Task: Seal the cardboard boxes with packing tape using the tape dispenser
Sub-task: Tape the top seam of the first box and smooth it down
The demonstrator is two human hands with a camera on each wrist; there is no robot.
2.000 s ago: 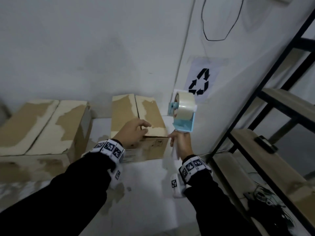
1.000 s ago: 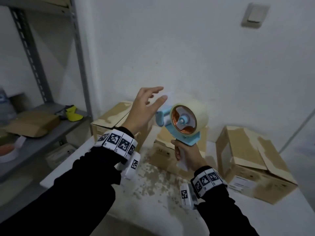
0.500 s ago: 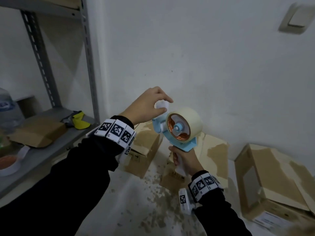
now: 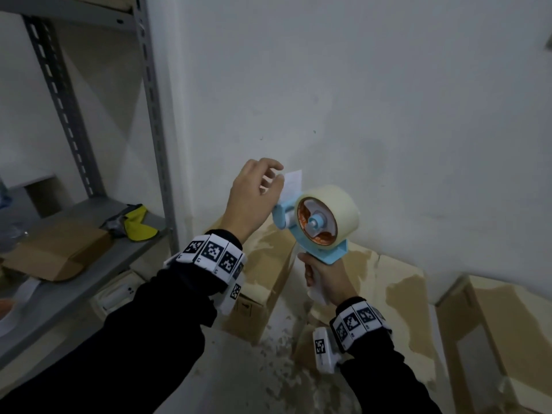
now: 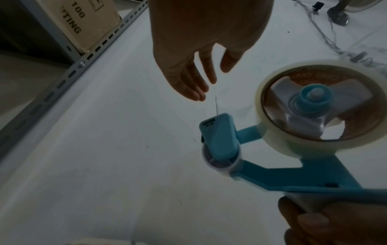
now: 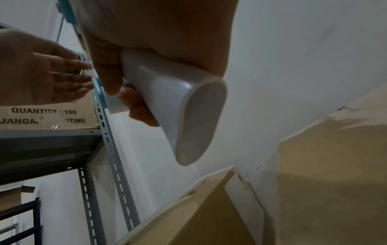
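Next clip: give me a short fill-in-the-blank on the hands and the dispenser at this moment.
1. The dispenser is gripped by its handle in the ____ hand.
2. The dispenser frame is ____ in colour.
3. The left hand reaches the loose tape end sticking up from the dispenser's ____.
4. The boxes sit ____ the raised dispenser.

Missing words: right; blue; front; below

We see the tape dispenser (image 4: 316,234) as smooth blue plastic with a glossy white plastic handle (image 6: 180,106). Its tape roll (image 4: 337,210) looks pale, slightly shiny film on an orange card core. The cardboard boxes (image 4: 397,297) are matt brown paperboard, patchy where the surface has torn. The shelf upright (image 4: 153,121) is grey painted metal, and the wall (image 4: 358,85) looks matt and faintly rough.
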